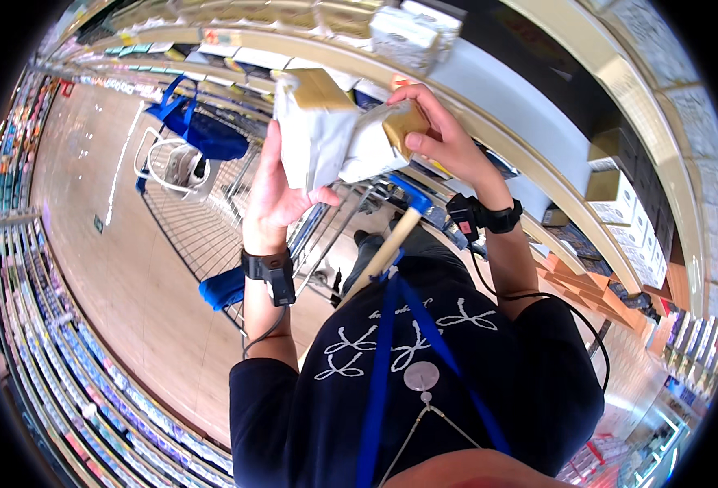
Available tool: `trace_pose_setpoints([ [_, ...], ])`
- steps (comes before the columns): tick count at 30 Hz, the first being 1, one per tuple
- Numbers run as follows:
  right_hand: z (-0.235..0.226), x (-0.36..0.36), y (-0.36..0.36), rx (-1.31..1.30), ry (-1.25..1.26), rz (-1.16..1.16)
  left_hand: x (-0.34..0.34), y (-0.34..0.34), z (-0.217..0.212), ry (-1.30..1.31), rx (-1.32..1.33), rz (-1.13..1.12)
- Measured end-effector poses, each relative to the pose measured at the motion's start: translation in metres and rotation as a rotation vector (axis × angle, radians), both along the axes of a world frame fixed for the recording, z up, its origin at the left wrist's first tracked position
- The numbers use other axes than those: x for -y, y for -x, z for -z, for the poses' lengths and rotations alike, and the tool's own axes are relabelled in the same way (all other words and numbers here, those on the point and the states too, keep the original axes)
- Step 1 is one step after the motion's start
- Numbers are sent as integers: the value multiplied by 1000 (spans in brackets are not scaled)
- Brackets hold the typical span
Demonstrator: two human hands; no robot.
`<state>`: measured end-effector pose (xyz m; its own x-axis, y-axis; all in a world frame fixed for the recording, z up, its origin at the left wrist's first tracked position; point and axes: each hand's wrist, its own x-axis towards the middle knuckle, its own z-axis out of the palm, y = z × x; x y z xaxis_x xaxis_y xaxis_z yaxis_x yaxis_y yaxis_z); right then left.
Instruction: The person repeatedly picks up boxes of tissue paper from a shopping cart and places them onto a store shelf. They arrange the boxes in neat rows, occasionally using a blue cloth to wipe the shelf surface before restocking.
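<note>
In my left hand is a white package with a gold end, held upright between the thumb and the fingers. A second white and gold package, shorter and tilted, is gripped by my right hand with the thumb and fingers around its gold end. The two packages are side by side and appear to touch. Both are above the handle of a shopping cart, close to the shelf. Any print on them is too blurred to make out.
A wire shopping cart stands ahead, with a blue bag and a white-handled bag at its far end. Shelving runs along the right, holding white boxes and gold-and-white boxes. Stocked shelves line the left.
</note>
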<state>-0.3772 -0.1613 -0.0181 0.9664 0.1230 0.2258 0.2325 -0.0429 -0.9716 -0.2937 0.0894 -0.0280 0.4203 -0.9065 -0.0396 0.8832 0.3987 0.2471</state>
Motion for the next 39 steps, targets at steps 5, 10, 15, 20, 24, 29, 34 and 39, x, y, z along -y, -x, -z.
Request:
trace_pose_setpoints([
  [5, -14, 40, 37, -77, -210, 64, 57, 3, -30, 48, -162, 141],
  [10, -11, 72, 58, -11, -252, 110, 97, 10, -44, 148, -215, 247],
  [15, -8, 87, 67, -48, -489, 95, 123, 9, -55, 184, -315, 318],
  [20, -8, 103, 69, -102, -544, 64, 143, 18, -70, 199, -412, 352],
  [24, -1, 111, 69, -98, -674, 33, 147, 13, -60, 137, -378, 351],
  [29, 3, 122, 71, -146, -633, 261, 141, 13, -40, 47, -76, 251],
  [34, -7, 120, 53, 41, -470, 579, 117, 14, -28, 23, 132, 182],
  [39, 3, 112, 30, 204, -324, 612, 80, 17, 3, -319, 367, -59],
])
